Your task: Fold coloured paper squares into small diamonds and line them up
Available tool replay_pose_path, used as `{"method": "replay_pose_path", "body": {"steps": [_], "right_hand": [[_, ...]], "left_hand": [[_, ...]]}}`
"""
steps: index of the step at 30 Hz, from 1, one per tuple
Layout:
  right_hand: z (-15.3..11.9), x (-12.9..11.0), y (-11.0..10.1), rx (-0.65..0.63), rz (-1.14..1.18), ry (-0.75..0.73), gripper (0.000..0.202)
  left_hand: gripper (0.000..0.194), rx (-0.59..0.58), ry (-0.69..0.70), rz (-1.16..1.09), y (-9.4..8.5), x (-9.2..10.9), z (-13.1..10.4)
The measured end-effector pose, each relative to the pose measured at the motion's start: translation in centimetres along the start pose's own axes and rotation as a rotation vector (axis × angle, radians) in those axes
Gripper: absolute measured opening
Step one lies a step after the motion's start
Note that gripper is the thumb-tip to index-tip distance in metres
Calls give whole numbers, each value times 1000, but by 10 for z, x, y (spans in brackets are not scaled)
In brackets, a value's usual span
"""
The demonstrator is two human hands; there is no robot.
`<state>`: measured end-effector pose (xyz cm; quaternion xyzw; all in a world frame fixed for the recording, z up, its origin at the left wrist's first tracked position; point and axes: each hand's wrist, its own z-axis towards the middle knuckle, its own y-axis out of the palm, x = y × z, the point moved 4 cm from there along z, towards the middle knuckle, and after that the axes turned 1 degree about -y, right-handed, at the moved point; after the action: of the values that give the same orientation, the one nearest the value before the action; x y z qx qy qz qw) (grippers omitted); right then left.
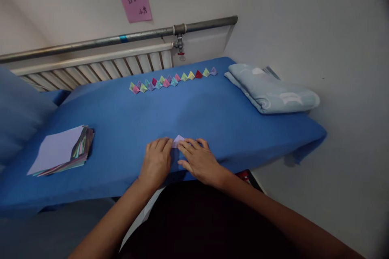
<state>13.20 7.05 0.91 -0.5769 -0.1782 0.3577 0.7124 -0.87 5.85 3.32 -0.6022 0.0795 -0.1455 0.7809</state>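
A small folded piece of lilac paper (178, 140), pointed at the top, lies on the blue cloth (127, 121) near its front edge. At the paper's left edge is my left hand (157, 160), palm down, its fingers close together and pressed on the cloth and paper edge. My right hand (197, 160) lies flat with fingers spread, its fingertips over the right part of the paper. Both hands partly cover the paper.
Small folded paper pieces (165, 83) in several colours form rows toward the back. At the left is a stack of coloured paper (57, 149), lilac on top. A folded light-blue blanket (273, 91) lies back right. Behind stand a radiator (106, 64) and pipe (146, 34).
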Motion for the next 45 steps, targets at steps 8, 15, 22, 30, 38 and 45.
{"method": "replay_pose_path", "body": {"steps": [8, 15, 22, 30, 38, 45], "right_hand": [[-1, 0, 0, -35, -6, -11, 49], [-25, 17, -9, -21, 2, 130, 45], [-10, 33, -25, 47, 211, 241, 30], [4, 41, -15, 83, 240, 237, 20], [7, 38, -13, 106, 169, 217, 22], [8, 33, -9, 130, 22, 146, 19]], "left_hand": [[37, -64, 113, -85, 18, 7, 15], [35, 6, 125, -64, 19, 9, 5], [22, -87, 144, -197, 18, -5, 26], [15, -228, 186, -359, 23, -20, 48], [15, -222, 168, -423, 21, -20, 48], [18, -145, 163, -386, 25, -21, 46]]}}
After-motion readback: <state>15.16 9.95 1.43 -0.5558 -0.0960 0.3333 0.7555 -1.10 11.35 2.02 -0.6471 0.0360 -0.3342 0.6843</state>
